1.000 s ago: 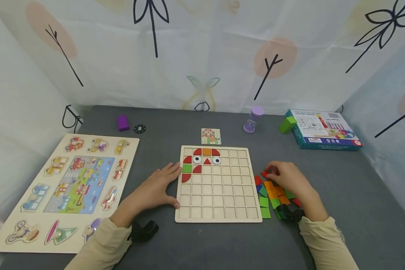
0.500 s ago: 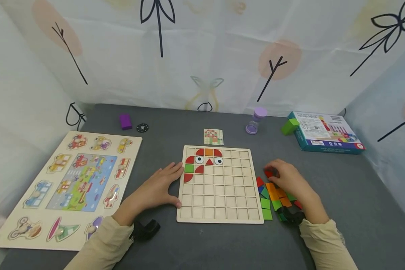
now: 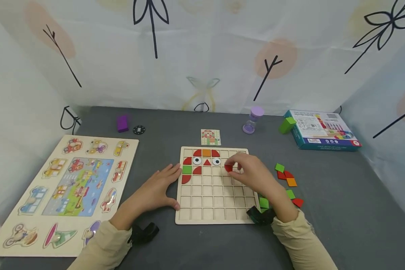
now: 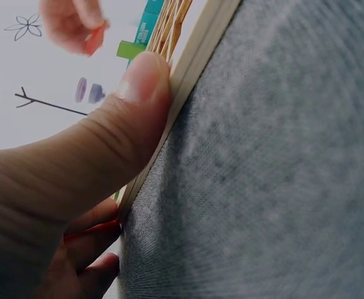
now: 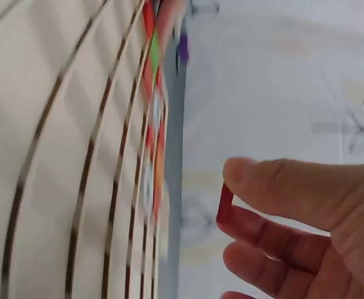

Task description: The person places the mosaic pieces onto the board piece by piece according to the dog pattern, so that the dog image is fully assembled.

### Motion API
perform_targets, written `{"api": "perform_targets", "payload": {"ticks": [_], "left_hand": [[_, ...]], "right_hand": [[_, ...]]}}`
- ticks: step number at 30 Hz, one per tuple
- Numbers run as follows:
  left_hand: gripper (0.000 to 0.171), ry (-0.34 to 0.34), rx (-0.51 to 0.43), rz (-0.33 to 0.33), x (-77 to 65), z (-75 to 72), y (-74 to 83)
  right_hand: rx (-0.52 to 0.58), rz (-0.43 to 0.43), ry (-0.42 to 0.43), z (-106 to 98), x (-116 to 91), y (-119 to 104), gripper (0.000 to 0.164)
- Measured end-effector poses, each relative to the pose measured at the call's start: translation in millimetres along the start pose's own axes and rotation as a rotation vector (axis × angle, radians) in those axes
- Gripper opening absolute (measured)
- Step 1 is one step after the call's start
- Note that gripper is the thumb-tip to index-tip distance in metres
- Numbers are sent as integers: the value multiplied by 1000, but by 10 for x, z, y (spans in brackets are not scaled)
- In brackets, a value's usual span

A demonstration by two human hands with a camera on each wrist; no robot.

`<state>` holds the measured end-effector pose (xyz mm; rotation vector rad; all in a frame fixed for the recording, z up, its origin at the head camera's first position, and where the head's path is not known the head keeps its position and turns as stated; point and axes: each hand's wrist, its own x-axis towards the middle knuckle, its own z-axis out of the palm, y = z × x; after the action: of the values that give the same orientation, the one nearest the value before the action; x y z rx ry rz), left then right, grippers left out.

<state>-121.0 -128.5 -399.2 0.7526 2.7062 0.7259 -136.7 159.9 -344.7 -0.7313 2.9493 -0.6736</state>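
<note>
- Where the counter reaches its left side, a pale puzzle board lies flat, its vehicle pieces set round a printed scene; a beige sleeve covers part of its near right corner.
- Behind that, towards the printed cloth backdrop, sits a purple block, with a round black chip just beside it.
- Next is the left hand, thumb and fingers spread, resting against the left edge of a square wooden grid board.
- The grid board lies flat on the counter; its upper left cells hold several red pieces, an orange tile, a green tile and two eye tiles.
- Just behind the board lies a small picture card.
- Well apart from the left, the right hand pinches a red tile between thumb and finger, raised above the grid, near the right eye tile.
- A purple hourglass stands upright farther back.
- Loose tiles in green, red and orange lie right of the board, some partly hidden by the right forearm.
- Farthest right, a tilted green block sits by the corner of a teal box; whether they touch I cannot tell.
</note>
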Motion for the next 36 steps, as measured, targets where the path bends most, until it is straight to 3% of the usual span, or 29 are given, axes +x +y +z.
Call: {"api": "perform_targets", "payload": {"ticks": [5, 10, 23, 30, 36], "left_hand": [[103, 5, -5, 8, -37, -14, -8], [103, 12, -5, 6, -34, -15, -4], [102, 10, -4, 11, -36, -27, -3], [102, 10, 3, 20, -31, -32, 1], [103, 6, 5, 12, -28, -20, -8]], "right_hand": [[-18, -62, -61, 270, 223, -339, 19], [-71, -99, -98, 474, 312, -478, 20], [-102, -148, -33, 654, 361, -476, 12], [-100, -115, -10, 673, 359, -466, 10], [-100, -109, -42, 637, 359, -442, 11]]}}
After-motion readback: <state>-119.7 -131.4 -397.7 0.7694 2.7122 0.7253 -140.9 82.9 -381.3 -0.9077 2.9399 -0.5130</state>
